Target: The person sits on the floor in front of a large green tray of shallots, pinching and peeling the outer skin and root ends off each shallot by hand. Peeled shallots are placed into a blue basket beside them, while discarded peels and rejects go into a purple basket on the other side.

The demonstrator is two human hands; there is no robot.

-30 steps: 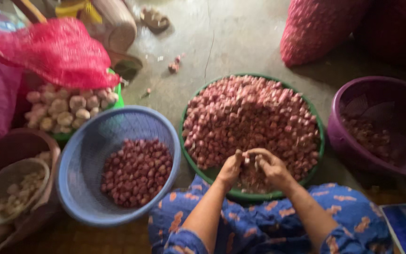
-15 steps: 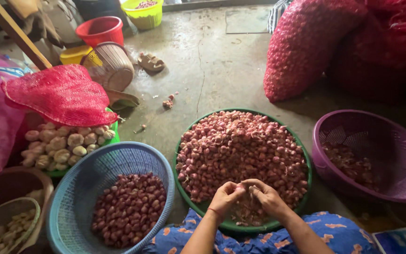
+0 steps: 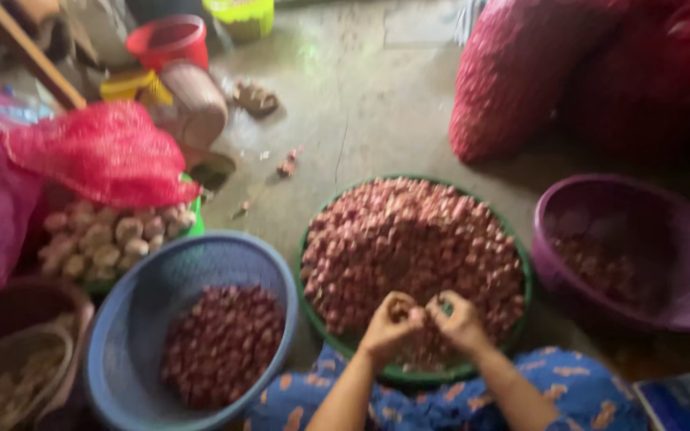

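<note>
From the head view, the left hand and right hand meet fingertip to fingertip, pinching something too blurred to identify, over the near edge of the green basket heaped with shallots. It sits on a stained concrete floor, between a blue basket and a purple basin, with red mesh sacks behind.

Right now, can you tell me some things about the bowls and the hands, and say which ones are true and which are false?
1. Both hands, left hand and right hand, meet over the green-rimmed round basin heaped with small reddish bulbs. True.
2. The blue plastic mesh basket is empty. False: it holds dark red bulbs.
3. The purple plastic tub sits right of the green-rimmed basin. True.
4. The red net sack lies in the purple tub. False: it lies left, above pale bulbs.
</note>
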